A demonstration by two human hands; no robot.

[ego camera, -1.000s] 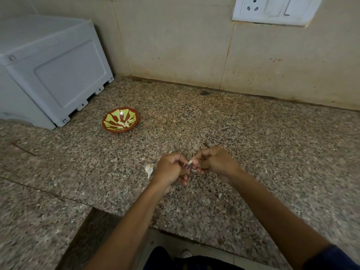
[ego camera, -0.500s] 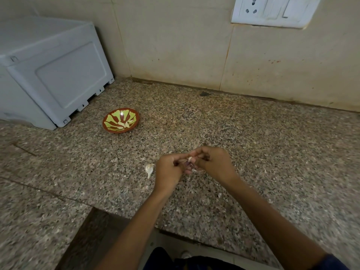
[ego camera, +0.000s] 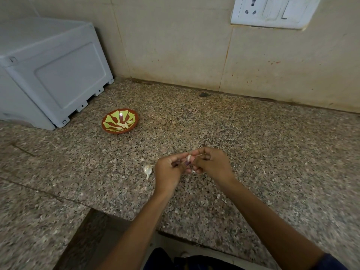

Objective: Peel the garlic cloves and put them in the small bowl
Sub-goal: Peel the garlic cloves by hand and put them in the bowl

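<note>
We see both hands pinching one garlic clove [ego camera: 189,158] above the worktop [ego camera: 253,152].
Left hand [ego camera: 169,170], right hand [ego camera: 211,162] curled on it, axis unclear; small bowl [ego camera: 120,121] near worktop's back-left holds peeled cloves [ego camera: 122,124].

We see a speckled granite counter [ego camera: 253,152] carrying a small red-and-green bowl [ego camera: 120,120] with pale peeled cloves inside, well up and left of where the hands meet; an unpeeled garlic clove [ego camera: 147,169] just left of them; a grey appliance [ego camera: 48,75] far left.
</note>
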